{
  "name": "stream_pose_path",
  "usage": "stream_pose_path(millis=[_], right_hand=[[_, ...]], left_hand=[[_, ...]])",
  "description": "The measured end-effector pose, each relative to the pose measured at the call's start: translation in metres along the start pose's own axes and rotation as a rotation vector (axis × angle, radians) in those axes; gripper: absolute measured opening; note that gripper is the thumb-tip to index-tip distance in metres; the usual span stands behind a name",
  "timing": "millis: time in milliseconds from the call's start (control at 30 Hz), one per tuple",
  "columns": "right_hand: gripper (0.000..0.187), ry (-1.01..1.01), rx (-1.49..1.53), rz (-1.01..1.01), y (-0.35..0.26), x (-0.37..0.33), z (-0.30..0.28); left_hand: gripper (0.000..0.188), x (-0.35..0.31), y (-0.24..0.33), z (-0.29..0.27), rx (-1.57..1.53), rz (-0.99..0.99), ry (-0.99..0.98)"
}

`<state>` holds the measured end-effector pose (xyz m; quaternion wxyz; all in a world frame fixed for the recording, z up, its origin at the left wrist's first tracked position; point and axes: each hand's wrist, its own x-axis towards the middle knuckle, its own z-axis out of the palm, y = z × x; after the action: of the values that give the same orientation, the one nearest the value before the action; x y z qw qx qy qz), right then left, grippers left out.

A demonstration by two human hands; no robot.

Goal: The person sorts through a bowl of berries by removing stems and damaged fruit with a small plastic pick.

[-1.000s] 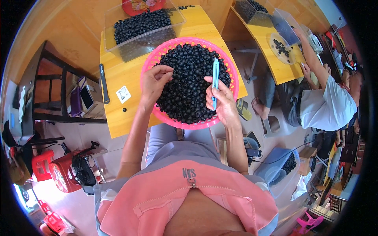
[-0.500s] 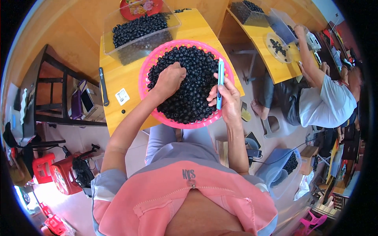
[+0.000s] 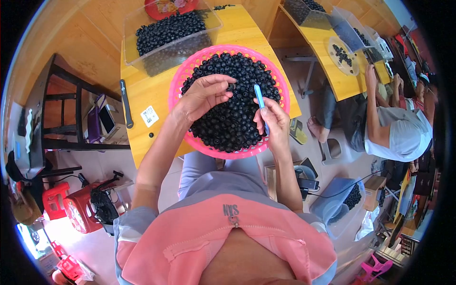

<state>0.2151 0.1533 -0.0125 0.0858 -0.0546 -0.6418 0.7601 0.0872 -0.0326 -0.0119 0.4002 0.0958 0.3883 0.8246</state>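
Note:
A pink perforated plastic basket [image 3: 178, 78] sits at the table's near edge, over my lap. It is heaped with small round black pieces [image 3: 228, 126], some showing a ring-like centre. Above the heap, my left hand [image 3: 206, 97] pinches one small round black piece [image 3: 231, 87] between thumb and fingertips. At the heap's right side, my right hand [image 3: 274, 118] grips a slim light-blue utility knife [image 3: 259, 96], its tip pointing up and slightly left. Whether its blade is out, I cannot tell.
Behind the basket stands a clear bin [image 3: 173, 40] of black pieces on the yellow table [image 3: 242, 23]. A black-handled tool [image 3: 125, 102] and a white label [image 3: 149, 116] lie to the left. At another table on the right sits a person in a white shirt [image 3: 399, 135].
My left hand has risen from the heap with a round black piece in its fingertips. The knife has tilted left and come lower. The person at right has drawn an arm back.

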Motion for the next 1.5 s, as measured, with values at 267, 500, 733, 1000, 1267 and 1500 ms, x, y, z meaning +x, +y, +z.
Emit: stream_pose_path(millis=[267,500,733,1000,1267,1500], right_hand=[[0.024,0.023,-0.220,-0.144,0.006,-0.004,0.009],[0.019,0.050,-0.450,-0.274,0.003,-0.006,0.016],[0.019,0.059,-0.530,-0.287,-0.001,-0.007,0.017],[0.019,0.069,-0.524,-0.314,0.000,-0.007,0.018],[0.020,0.062,-0.564,-0.329,0.000,-0.006,0.017],[0.021,0.055,-0.576,-0.367,0.001,-0.005,0.018]], left_hand=[[0.021,-0.003,-0.018,0.002,-0.074,0.032,-0.080],[0.017,-0.007,-0.019,0.000,-0.027,0.057,-0.038],[0.016,-0.010,-0.017,0.003,-0.018,0.060,-0.003],[0.016,-0.011,-0.018,0.003,-0.006,0.084,0.013],[0.015,-0.011,-0.018,0.003,-0.014,0.081,0.025],[0.013,-0.010,-0.018,-0.002,-0.053,0.072,-0.023]])
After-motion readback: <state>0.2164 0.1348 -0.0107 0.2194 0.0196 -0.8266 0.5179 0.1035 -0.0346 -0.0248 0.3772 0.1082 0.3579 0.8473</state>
